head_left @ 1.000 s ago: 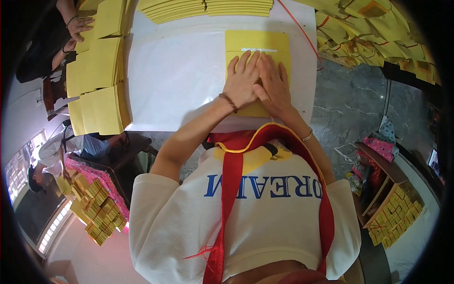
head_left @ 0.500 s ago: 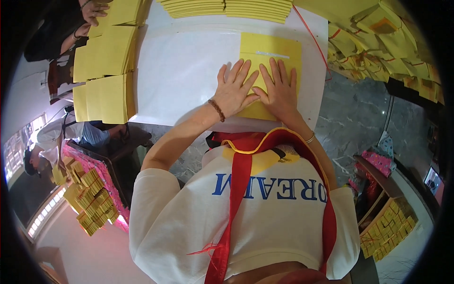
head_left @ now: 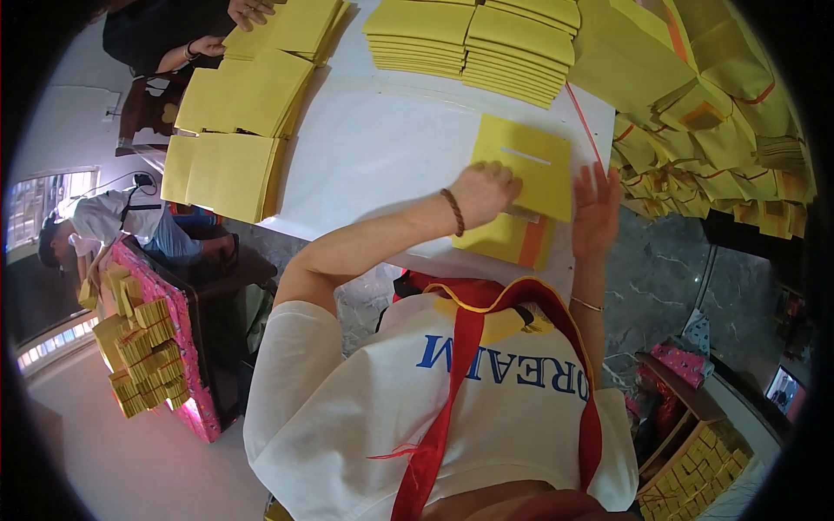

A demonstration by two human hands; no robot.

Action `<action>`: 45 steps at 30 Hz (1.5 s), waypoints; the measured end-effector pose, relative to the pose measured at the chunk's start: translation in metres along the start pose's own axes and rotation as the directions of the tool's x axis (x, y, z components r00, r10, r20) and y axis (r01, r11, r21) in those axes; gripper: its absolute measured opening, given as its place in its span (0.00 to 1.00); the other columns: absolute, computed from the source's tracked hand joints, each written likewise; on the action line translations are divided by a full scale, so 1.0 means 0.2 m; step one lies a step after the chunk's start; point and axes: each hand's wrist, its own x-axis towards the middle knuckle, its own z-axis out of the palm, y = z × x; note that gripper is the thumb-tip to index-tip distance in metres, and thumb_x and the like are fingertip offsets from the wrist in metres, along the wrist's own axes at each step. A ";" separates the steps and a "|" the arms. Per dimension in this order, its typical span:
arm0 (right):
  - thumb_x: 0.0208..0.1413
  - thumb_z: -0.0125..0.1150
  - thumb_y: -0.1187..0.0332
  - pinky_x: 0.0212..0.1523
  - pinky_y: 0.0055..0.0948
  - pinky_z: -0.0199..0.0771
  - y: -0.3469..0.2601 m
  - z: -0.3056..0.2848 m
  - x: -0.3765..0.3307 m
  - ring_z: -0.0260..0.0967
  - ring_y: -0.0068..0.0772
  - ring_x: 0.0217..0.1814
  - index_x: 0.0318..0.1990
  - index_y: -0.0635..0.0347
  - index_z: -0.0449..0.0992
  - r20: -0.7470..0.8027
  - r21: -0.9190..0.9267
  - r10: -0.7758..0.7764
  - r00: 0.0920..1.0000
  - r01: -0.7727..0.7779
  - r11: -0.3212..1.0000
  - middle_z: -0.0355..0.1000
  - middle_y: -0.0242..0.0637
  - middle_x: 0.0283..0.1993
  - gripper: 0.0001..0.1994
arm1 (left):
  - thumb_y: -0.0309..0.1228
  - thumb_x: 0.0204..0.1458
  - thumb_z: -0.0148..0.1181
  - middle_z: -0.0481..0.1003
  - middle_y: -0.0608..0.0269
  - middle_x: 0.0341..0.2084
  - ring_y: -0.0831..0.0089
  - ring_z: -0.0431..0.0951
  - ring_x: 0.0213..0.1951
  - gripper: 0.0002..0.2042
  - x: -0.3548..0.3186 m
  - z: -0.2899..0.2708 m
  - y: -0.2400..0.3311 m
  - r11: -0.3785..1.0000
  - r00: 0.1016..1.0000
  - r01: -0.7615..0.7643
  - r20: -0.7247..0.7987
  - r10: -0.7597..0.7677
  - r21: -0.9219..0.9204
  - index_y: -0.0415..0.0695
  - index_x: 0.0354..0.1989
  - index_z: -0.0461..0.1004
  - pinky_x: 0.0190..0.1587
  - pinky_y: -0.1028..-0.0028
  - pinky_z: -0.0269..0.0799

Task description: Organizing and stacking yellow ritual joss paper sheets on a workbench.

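Yellow envelope (head_left: 540,181) right of frame centre, atop orange-striped envelope (head_left: 493,240) on white table (head_left: 373,156). Left hand (head_left: 483,194) curled closed, gripping upper envelope's lower-left corner. Right hand (head_left: 596,207) spread wide, just beside right edge.

A white-covered table (head_left: 382,156) bears an orange-striped yellow envelope (head_left: 495,241), partly overlapped by a plain yellow envelope (head_left: 540,181). Left of the orange-striped yellow envelope, piled yellow envelopes (head_left: 254,95) line the table's side; beyond it lie two fanned stacks of yellow envelopes (head_left: 512,43) and a thin red cord (head_left: 581,120).
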 end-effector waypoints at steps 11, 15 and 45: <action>0.61 0.46 0.65 0.47 0.28 0.66 0.09 -0.11 -0.18 0.67 0.29 0.50 0.56 0.58 0.63 -0.246 -0.356 0.017 0.969 -0.107 0.928 0.68 0.35 0.48 0.17 | 0.31 0.42 0.56 0.69 0.68 0.36 0.70 0.68 0.41 0.19 -0.33 0.04 -0.81 0.875 0.888 0.350 -0.415 -0.198 0.333 0.51 0.47 0.69 0.41 0.68 0.61; 0.60 0.48 0.68 0.45 0.26 0.66 0.12 -0.08 -0.21 0.67 0.24 0.45 0.52 0.59 0.67 -0.274 -0.444 0.002 0.962 -0.128 0.887 0.70 0.33 0.44 0.13 | 0.32 0.45 0.55 0.68 0.69 0.39 0.69 0.68 0.42 0.19 -0.39 0.13 -0.84 0.900 0.933 0.340 -0.215 -0.287 0.272 0.51 0.49 0.68 0.42 0.68 0.61; 0.51 0.59 0.68 0.49 0.23 0.64 0.22 -0.17 -0.20 0.66 0.25 0.49 0.45 0.59 0.74 0.033 -0.815 -0.070 0.997 0.067 0.576 0.71 0.34 0.44 0.13 | 0.37 0.39 0.65 0.69 0.62 0.43 0.63 0.67 0.41 0.22 -0.22 0.04 0.14 0.932 0.979 -0.192 -0.131 0.158 -0.307 0.48 0.45 0.71 0.42 0.67 0.63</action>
